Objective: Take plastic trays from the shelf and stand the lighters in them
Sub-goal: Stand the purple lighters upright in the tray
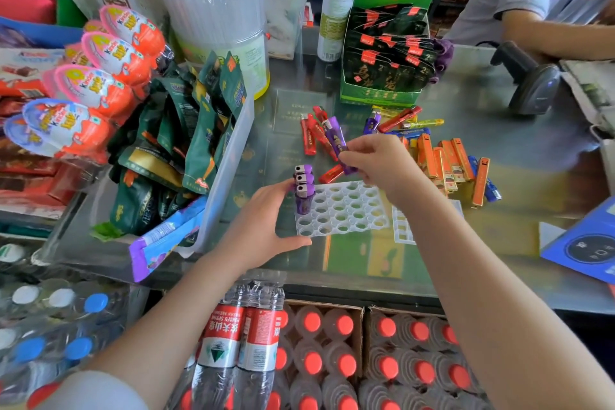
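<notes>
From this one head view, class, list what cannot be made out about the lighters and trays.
- Lower end of the purple lighter: hidden inside the right hand.
- Second tray: mostly covered by the right forearm.
- White tray, near-left corner: behind the left hand.
- Orange lighters: print too small to read.

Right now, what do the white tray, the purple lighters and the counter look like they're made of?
Tray: thin moulded plastic, white and slightly translucent, judging by its rows of formed holes.
Purple lighters: glossy coloured plastic bodies with silvery, probably metal, tops.
Counter: likely glass, since printed sheets show beneath it and it reflects light.
</notes>
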A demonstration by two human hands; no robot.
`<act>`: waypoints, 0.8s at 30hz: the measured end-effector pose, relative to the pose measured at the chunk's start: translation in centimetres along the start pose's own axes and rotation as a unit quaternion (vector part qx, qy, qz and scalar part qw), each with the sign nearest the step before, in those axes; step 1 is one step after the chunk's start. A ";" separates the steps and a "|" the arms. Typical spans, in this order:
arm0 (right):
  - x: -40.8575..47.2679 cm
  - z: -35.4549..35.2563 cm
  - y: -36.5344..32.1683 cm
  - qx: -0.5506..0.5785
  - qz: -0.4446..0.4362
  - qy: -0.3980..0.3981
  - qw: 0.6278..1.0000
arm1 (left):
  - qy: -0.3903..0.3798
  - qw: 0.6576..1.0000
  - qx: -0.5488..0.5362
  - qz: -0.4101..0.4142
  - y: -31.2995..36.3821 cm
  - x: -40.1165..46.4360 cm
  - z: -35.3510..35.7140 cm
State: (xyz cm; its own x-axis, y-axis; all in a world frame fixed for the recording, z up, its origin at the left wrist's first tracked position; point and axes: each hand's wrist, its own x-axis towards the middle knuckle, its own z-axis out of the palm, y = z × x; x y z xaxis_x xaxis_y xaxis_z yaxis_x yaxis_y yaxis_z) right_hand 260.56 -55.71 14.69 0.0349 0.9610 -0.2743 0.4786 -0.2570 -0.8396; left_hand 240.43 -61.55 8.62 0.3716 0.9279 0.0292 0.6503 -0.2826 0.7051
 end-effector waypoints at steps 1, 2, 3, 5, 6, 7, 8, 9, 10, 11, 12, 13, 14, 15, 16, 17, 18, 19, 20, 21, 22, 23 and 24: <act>-1.3 0.2 0.1 0.027 -0.011 -0.007 1.000 | 0.005 1.000 0.001 0.000 0.0 -0.1 0.0; -2.3 0.5 0.4 0.042 -0.024 -0.008 0.999 | 0.007 1.000 0.003 -0.002 -0.1 -0.3 0.1; -3.4 0.8 0.6 0.054 -0.040 -0.006 0.998 | 0.009 1.000 0.006 -0.004 -0.1 -0.5 0.1; -5.3 1.6 1.3 0.106 -0.082 -0.009 0.991 | 0.016 1.000 0.011 -0.011 -0.2 -1.1 0.0; -6.3 2.1 1.7 0.137 -0.104 -0.017 0.985 | 0.020 1.000 0.011 -0.013 -0.2 -1.3 0.0; -7.0 2.8 2.2 0.157 -0.123 -0.027 0.979 | 0.023 1.000 0.009 -0.017 -0.2 -1.5 -0.1; -7.6 3.4 2.6 0.164 -0.134 -0.037 0.977 | 0.021 1.000 0.005 -0.021 -0.2 -1.8 -0.2; -7.9 4.2 3.0 0.155 -0.141 -0.041 0.977 | 0.015 1.000 0.001 -0.024 -0.2 -2.0 -0.2; -8.1 4.9 3.3 0.136 -0.147 -0.038 0.979 | 0.009 1.000 -0.003 -0.024 -0.2 -2.1 -0.3; -8.1 5.4 3.5 0.103 -0.158 -0.030 0.982 | 0.006 1.000 -0.005 -0.022 -0.2 -2.2 -0.3; -8.1 5.8 3.6 0.056 -0.177 -0.020 0.982 | 0.005 1.000 -0.006 -0.019 -0.2 -2.3 -0.3; -8.1 6.1 3.7 0.006 -0.201 -0.011 0.979 | 0.005 1.000 -0.005 -0.016 -0.2 -2.4 -0.3; -8.0 6.4 3.8 -0.035 -0.221 -0.005 0.975 | 0.005 1.000 -0.005 -0.015 -0.2 -2.4 -0.3; -8.0 6.5 3.9 -0.062 -0.231 -0.002 0.971 | 0.006 1.000 -0.005 -0.016 -0.2 -2.4 -0.3; -8.0 6.6 4.0 -0.079 -0.237 -0.001 0.968 | 0.006 1.000 -0.005 -0.016 -0.1 -2.4 -0.3; -8.0 6.6 4.2 -0.095 -0.243 0.001 0.965 | 0.007 1.000 -0.004 -0.016 -0.1 -2.4 -0.3; -8.0 6.6 4.3 -0.110 -0.250 0.003 0.962 | 0.009 1.000 -0.003 -0.014 -0.1 -2.4 -0.3; -7.9 6.6 4.3 -0.127 -0.253 0.001 0.959 | 0.012 1.000 -0.002 -0.011 0.0 -2.4 -0.3; -7.8 6.5 4.3 -0.140 -0.256 -0.003 0.956 | 0.014 1.000 -0.002 -0.009 -0.1 -2.4 -0.3; -7.6 6.5 4.2 -0.157 -0.258 -0.007 0.953 | 0.015 1.000 -0.001 -0.009 -0.1 -2.4 -0.2; -7.5 6.5 4.0 -0.179 -0.261 -0.014 0.949 | 0.015 1.000 0.002 -0.010 -0.1 -2.4 -0.2; -7.4 6.6 3.7 -0.201 -0.262 -0.019 0.944 | 0.016 1.000 0.004 -0.010 -0.2 -2.4 -0.2; -7.3 6.6 3.4 -0.224 -0.258 -0.023 0.940 | 0.017 1.000 0.004 -0.011 -0.2 -2.3 -0.2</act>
State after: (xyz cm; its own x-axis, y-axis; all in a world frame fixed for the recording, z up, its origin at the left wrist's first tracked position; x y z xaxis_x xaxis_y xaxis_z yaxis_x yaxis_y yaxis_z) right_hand 256.13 -64.23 10.74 -0.3357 0.9380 0.0862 0.7431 0.3199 -0.5878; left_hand 239.29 -63.59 8.56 0.3335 0.9420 0.0382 0.6640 -0.2635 0.6998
